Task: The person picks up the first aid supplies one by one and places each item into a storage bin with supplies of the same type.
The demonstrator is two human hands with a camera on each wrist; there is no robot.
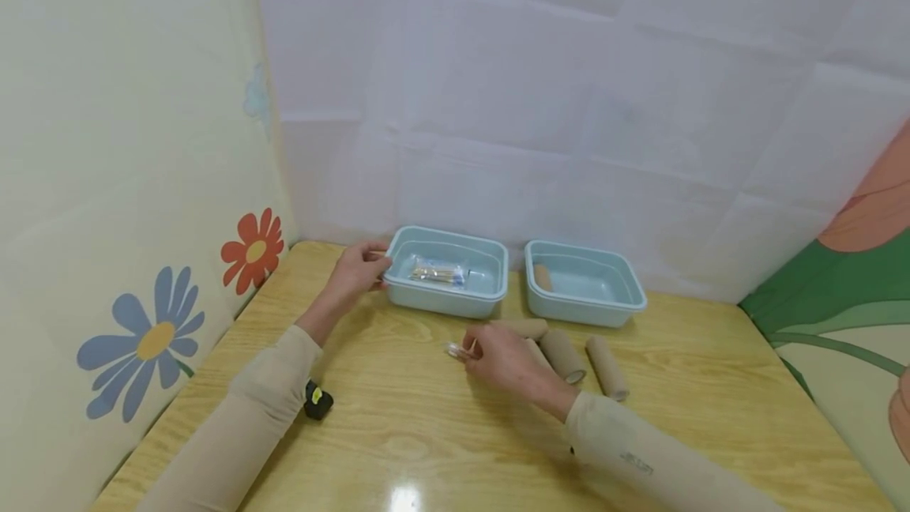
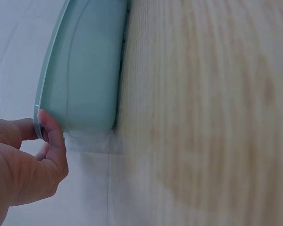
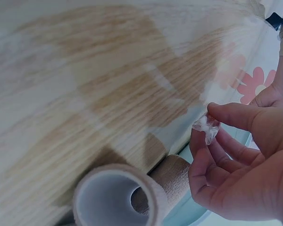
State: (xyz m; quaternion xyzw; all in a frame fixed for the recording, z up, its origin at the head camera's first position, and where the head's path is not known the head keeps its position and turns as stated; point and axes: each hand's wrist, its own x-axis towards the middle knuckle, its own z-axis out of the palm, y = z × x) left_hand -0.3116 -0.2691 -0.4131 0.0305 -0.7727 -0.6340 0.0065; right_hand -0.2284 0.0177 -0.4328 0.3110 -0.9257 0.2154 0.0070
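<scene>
My left hand [image 1: 355, 273] pinches the rim of the left light-blue plastic bin [image 1: 444, 307] at its left end, thumb and fingers on either side of the edge in the left wrist view. Clear packets [image 1: 439, 273] with thin tan sticks lie inside that bin. Over the table in front of the bins, my right hand [image 1: 506, 358] pinches a small clear plastic packet [image 3: 207, 127] with something white inside, between thumb and fingertips. Several cardboard tubes [image 1: 563, 355] lie right beside and behind this hand, which partly hides them.
A second light-blue bin [image 1: 584, 313] stands to the right with a cardboard tube [image 1: 543, 277] in it. Another tube [image 1: 607, 368] lies apart on the wooden table [image 1: 398, 425]. White cloth [image 1: 498, 101] hangs behind the bins, and a flowered sheet [image 1: 142, 180] on the left.
</scene>
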